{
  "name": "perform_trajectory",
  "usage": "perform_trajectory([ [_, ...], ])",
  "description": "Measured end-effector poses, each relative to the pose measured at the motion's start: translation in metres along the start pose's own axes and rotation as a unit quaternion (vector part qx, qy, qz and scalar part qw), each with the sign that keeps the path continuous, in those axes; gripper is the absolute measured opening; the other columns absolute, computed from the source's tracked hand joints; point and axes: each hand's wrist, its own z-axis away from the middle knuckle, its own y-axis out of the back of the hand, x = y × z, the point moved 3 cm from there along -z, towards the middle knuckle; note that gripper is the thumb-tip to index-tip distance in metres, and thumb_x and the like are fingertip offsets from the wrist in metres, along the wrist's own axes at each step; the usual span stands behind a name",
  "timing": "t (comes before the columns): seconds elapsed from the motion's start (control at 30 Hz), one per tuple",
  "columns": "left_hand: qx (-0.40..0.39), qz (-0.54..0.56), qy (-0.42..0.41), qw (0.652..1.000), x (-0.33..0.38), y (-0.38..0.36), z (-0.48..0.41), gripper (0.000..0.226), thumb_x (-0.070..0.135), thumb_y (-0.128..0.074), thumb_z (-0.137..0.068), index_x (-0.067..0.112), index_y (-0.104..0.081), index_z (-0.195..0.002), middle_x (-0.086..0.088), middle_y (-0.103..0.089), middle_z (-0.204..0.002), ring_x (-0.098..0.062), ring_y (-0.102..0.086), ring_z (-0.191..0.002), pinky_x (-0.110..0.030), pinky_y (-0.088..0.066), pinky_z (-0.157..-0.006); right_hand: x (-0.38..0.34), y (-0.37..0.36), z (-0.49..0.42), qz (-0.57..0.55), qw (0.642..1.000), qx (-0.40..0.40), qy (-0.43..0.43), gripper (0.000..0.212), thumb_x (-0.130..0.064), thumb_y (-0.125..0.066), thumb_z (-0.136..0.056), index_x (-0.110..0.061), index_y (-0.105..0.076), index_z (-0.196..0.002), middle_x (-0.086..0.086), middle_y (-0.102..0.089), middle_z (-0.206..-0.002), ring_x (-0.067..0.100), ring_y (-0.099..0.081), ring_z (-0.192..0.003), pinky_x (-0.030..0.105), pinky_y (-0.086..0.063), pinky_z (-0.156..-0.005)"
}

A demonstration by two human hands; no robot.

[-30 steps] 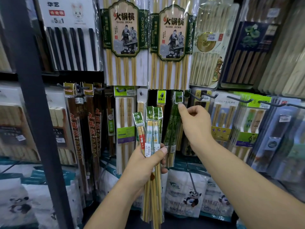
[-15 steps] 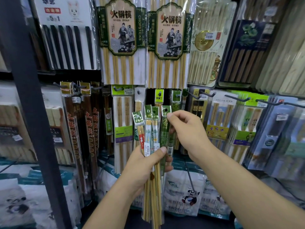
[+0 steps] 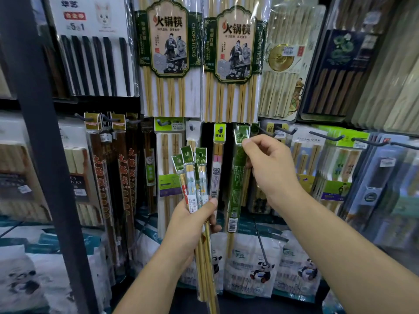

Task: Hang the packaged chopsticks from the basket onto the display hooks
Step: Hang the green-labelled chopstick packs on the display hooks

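Note:
My left hand point(image 3: 192, 225) grips a bundle of three narrow chopstick packs point(image 3: 192, 173) with green header tags, held upright in front of the display. My right hand point(image 3: 269, 168) pinches a long green chopstick pack point(image 3: 235, 184) just below its header tag point(image 3: 241, 134). The tag is up at the level of the middle hook row. I cannot tell whether a hook passes through its hole. To its left hangs a pack with a lime tag point(image 3: 219, 132). The basket is not in view.
Bare dark hooks point(image 3: 286, 130) point(image 3: 326, 136) stick out to the right of my right hand. Large hot-pot chopstick packs point(image 3: 169, 57) hang above. A dark steel upright point(image 3: 43, 155) stands at the left. Panda-printed bags point(image 3: 254, 266) fill the shelf below.
My right hand came down to the bundle, pinched a green pack out of it, and lifted that pack up and right to the hook row. The left hand stayed put.

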Motion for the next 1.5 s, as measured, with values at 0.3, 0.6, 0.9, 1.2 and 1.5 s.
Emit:
perform_trajectory([
  [0.3, -0.006, -0.026, -0.006, 1.0, -0.003, 0.003, 0.0, 0.015, 0.016, -0.073, -0.096, 0.005, -0.067, -0.104, -0.002, -0.06, -0.065, -0.014, -0.059, -0.059, -0.029, -0.056, -0.058, 0.005, 0.005, -0.011, 0.016, 0.998, 0.052, -0.034, 0.032, -0.031, -0.06, -0.102, -0.007, -0.066, -0.081, -0.004, -0.048, -0.06, 0.012, -0.047, -0.063, 0.021, -0.047, -0.064],
  [0.6, -0.018, -0.018, 0.009, 1.0, -0.006, 0.002, -0.002, 0.003, 0.019, -0.078, -0.092, 0.02, -0.075, -0.092, -0.004, -0.064, -0.072, -0.018, -0.062, -0.065, -0.032, -0.056, -0.059, 0.008, 0.001, -0.019, 0.03, 0.996, 0.076, -0.033, 0.038, -0.03, -0.06, -0.102, -0.005, -0.06, -0.073, -0.01, -0.041, -0.049, 0.009, -0.038, -0.05, 0.02, -0.046, -0.07],
  [0.9, -0.023, -0.016, 0.011, 1.0, -0.003, 0.0, 0.001, 0.019, 0.018, -0.077, -0.093, 0.032, -0.077, -0.081, 0.0, -0.064, -0.072, -0.017, -0.061, -0.066, -0.031, -0.055, -0.06, 0.005, 0.001, -0.017, 0.036, 0.997, 0.066, -0.017, 0.038, -0.03, -0.058, -0.102, -0.009, -0.057, -0.071, -0.011, -0.04, -0.049, 0.009, -0.037, -0.05, 0.031, -0.049, -0.072],
  [1.2, -0.035, -0.015, 0.005, 0.999, -0.002, -0.001, 0.004, 0.012, 0.012, -0.078, -0.091, 0.025, -0.077, -0.091, -0.002, -0.064, -0.073, -0.017, -0.06, -0.065, -0.031, -0.055, -0.057, 0.013, -0.001, -0.025, 0.085, 0.994, 0.071, -0.026, 0.044, -0.03, -0.055, -0.102, -0.015, -0.046, -0.062, -0.012, -0.032, -0.044, 0.007, -0.032, -0.044, 0.025, -0.043, -0.062],
  [1.5, -0.051, -0.034, -0.019, 0.998, 0.001, -0.002, 0.005, 0.023, 0.009, -0.078, -0.091, 0.005, -0.062, -0.106, -0.007, -0.06, -0.073, -0.019, -0.06, -0.064, -0.03, -0.056, -0.056, 0.025, -0.001, -0.009, 0.085, 0.988, 0.101, -0.08, 0.035, -0.042, -0.059, -0.099, -0.018, -0.055, -0.075, -0.009, -0.052, -0.063, 0.008, -0.049, -0.059, 0.028, -0.037, -0.058],
])
